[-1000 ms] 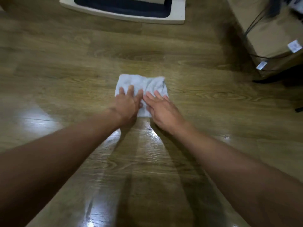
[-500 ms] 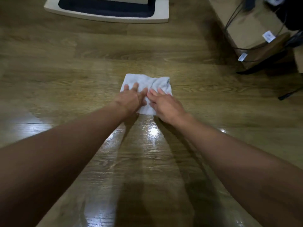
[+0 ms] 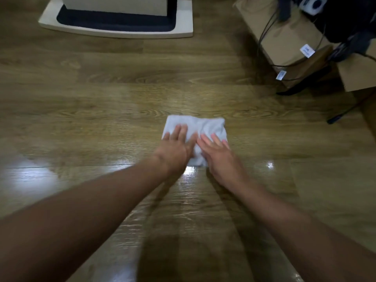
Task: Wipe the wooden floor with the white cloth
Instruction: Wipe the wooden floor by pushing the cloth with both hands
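Observation:
A folded white cloth lies flat on the wooden floor in the middle of the head view. My left hand presses on its left half with straight fingers. My right hand lies flat on its right half, fingers spread. The two hands sit side by side, thumbs almost touching. They hide the near part of the cloth. The floor nearer to me shines with wet streaks.
A white base with a dark mat stands on the floor at the far left. Cardboard boxes with black cables and white tags sit at the far right. A dark cable end lies on the floor right of the cloth.
Both hands have pushed the cloth forward and a little to the right over the floor. They stay flat on it throughout.

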A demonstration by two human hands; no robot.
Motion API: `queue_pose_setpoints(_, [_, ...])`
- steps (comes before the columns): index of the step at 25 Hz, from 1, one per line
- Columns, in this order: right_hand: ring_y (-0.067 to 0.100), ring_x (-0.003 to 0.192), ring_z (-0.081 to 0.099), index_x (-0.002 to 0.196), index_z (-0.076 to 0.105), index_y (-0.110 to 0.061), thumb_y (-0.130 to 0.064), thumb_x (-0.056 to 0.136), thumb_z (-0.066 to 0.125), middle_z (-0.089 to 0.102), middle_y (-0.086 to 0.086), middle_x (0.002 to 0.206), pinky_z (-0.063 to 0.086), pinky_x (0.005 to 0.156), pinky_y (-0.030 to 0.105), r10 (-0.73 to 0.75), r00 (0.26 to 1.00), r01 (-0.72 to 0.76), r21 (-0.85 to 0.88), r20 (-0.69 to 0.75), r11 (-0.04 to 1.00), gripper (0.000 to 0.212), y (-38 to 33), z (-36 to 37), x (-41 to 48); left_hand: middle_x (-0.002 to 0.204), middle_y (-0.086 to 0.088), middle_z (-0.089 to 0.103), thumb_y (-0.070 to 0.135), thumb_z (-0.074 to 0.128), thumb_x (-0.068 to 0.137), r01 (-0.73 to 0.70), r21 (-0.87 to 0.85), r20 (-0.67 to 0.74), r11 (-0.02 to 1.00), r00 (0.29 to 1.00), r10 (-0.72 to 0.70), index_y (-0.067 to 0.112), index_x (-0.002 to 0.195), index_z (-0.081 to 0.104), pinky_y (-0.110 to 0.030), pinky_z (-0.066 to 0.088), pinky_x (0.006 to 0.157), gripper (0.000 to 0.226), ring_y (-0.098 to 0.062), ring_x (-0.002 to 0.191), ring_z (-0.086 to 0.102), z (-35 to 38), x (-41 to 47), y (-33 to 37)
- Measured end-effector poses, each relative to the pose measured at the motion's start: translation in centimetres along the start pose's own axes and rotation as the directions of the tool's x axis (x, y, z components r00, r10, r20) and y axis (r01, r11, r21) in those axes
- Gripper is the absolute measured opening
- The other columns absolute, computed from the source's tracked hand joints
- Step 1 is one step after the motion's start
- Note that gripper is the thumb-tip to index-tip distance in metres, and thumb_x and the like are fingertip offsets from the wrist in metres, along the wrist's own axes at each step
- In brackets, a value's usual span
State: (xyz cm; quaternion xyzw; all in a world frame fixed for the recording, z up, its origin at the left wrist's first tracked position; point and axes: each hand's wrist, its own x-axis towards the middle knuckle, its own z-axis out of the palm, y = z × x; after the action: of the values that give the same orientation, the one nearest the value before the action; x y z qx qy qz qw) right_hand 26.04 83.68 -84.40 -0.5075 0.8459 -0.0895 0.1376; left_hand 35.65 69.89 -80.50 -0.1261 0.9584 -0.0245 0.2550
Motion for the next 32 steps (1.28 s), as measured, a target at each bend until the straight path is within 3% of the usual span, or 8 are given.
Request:
queue_pose_setpoints(4, [0.019,0.146,0.020,0.146,0.035,-0.025,-0.019,0.100,0.040,0.030,-0.005,0.155,0.017,0.118,0.040,0.030,0.999,-0.032,0.062,0.029,0.998,0.047,1.2,-1.5,2.7,0.157,-0.024,-0.006,0.030,0.025,0.104,0.069,-0.124,0.019,0.990,0.998,-0.068,0.013,0.152,0.000,-0.051,0.016,0.117,0.058,-0.040,0.146,-0.003,-2.3,1.9,0.0])
queue_pose_setpoints(8, [0.024,0.142,0.031,0.143,0.042,-0.019,-0.015,0.096,0.044,0.042,-0.002,0.149,0.020,0.117,0.040,0.095,0.992,-0.091,0.055,-0.087,0.994,0.047,1.2,1.1,-9.4,0.157,-0.024,-0.001,0.027,0.018,0.099,-0.150,-0.103,-0.124,0.983,0.983,0.137,0.015,0.153,0.003,-0.053,0.008,0.118,0.057,-0.042,0.145,-0.001,1.8,-3.4,6.5])
queue_pose_setpoints(10, [0.027,0.138,0.036,0.140,0.045,-0.016,-0.025,0.100,0.031,0.045,0.000,0.146,0.023,0.114,0.042,0.147,0.982,-0.139,0.076,-0.115,0.987,0.043,0.8,2.2,-14.4,0.154,-0.024,0.020,0.032,0.016,0.096,-0.243,-0.053,-0.209,0.969,0.951,0.227,0.017,0.150,0.026,-0.056,0.023,0.114,0.057,-0.042,0.143,0.018,3.0,-4.8,8.8])
queue_pose_setpoints(13, [0.022,0.143,0.025,0.143,0.040,-0.016,-0.018,0.099,0.036,0.038,-0.003,0.151,0.017,0.119,0.044,0.234,0.969,-0.225,0.122,-0.072,0.967,0.044,0.6,2.0,-13.3,0.157,-0.024,-0.005,0.040,0.016,0.102,-0.342,0.027,-0.171,0.939,0.924,0.342,0.015,0.152,0.001,-0.056,0.008,0.117,0.058,-0.042,0.145,-0.005,3.2,-2.6,7.8])
queue_pose_setpoints(16, [0.019,0.148,0.006,0.151,0.023,-0.020,-0.013,0.098,0.040,0.020,-0.005,0.159,0.008,0.120,0.043,0.241,0.970,-0.242,0.087,0.019,0.966,0.056,1.0,0.2,-7.2,0.158,-0.018,-0.015,0.042,0.018,0.102,-0.230,0.073,-0.118,0.970,0.964,0.237,0.018,0.152,-0.009,-0.052,0.006,0.118,0.061,-0.035,0.146,-0.012,0.7,1.0,4.9])
queue_pose_setpoints(21, [0.026,0.148,0.006,0.151,0.020,-0.020,-0.014,0.100,0.036,0.018,-0.001,0.160,0.007,0.118,0.047,0.191,0.981,-0.193,0.059,0.034,0.979,0.054,1.9,-1.3,-1.3,0.159,-0.007,-0.017,0.041,0.024,0.102,-0.077,-0.101,0.088,0.992,0.992,0.086,0.030,0.151,-0.008,-0.053,0.011,0.118,0.060,-0.031,0.147,-0.012,-2.6,3.1,1.8])
queue_pose_setpoints(28, [0.020,0.147,0.015,0.148,0.032,-0.020,-0.023,0.102,0.032,0.029,-0.003,0.156,0.011,0.120,0.040,0.112,0.992,-0.110,0.037,-0.052,0.993,0.046,2.4,-0.7,-5.5,0.159,-0.018,-0.006,0.023,0.018,0.104,-0.149,-0.018,0.073,0.989,0.986,0.150,0.020,0.152,-0.006,-0.044,0.006,0.120,0.054,-0.038,0.146,-0.004,-2.6,-1.7,4.0])
queue_pose_setpoints(32, [0.022,0.145,0.024,0.145,0.038,-0.018,-0.027,0.100,0.037,0.035,0.000,0.152,0.019,0.119,0.040,0.232,0.971,-0.230,0.038,-0.058,0.972,0.045,2.3,-0.6,-14.4,0.159,-0.016,-0.003,0.022,0.017,0.101,-0.305,0.025,-0.105,0.952,0.946,0.306,0.016,0.152,0.003,-0.043,0.012,0.118,0.053,-0.037,0.146,-0.003,0.0,-4.4,9.8])
